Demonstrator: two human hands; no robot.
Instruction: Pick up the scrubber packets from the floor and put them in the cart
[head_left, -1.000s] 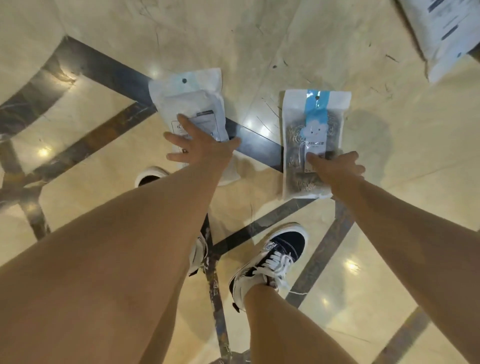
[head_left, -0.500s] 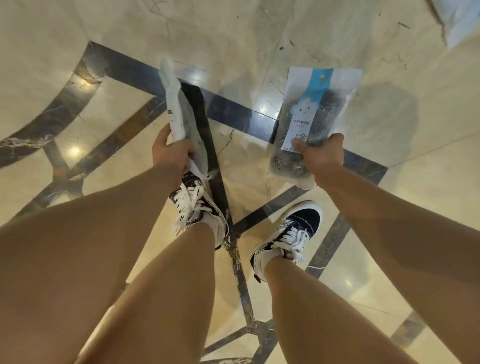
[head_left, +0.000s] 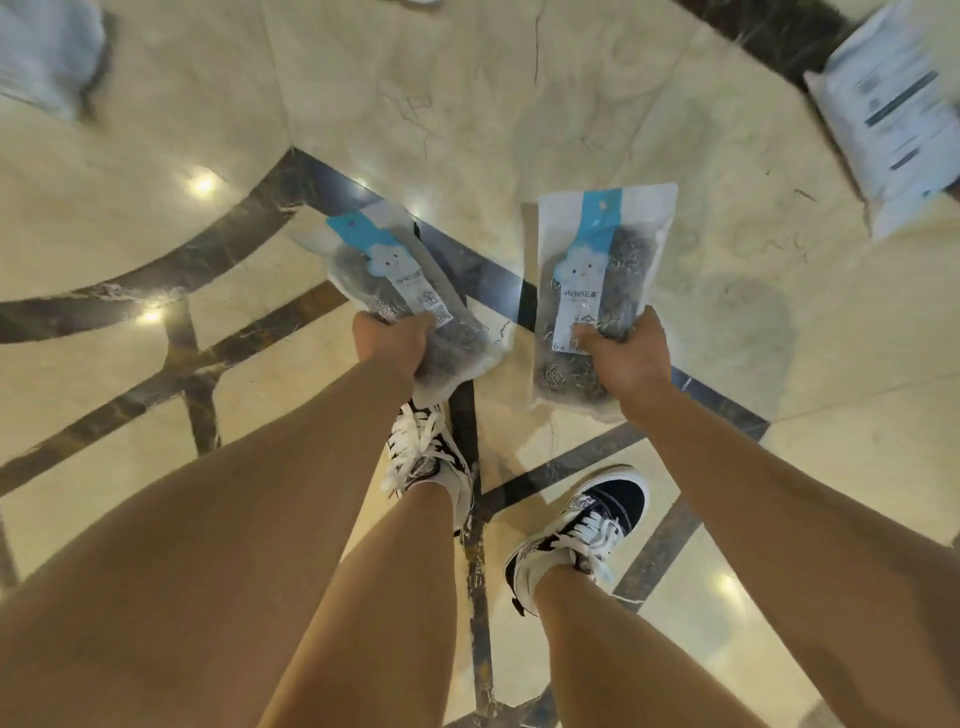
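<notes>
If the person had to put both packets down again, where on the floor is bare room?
Bare marble floor lies ahead of both packets, between the blurred packet at top left and the white packet at top right. More lies right of the right-hand packet. Crowded: around the shoes, under the left-hand packet.

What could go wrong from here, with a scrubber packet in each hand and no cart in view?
1. The left hand grips its packet low, so the tilted bag could slip free.
2. The right hand pinches the right packet mid-body; it may swing while carried.
3. More packets lie on the floor ahead, a trip risk.
</notes>
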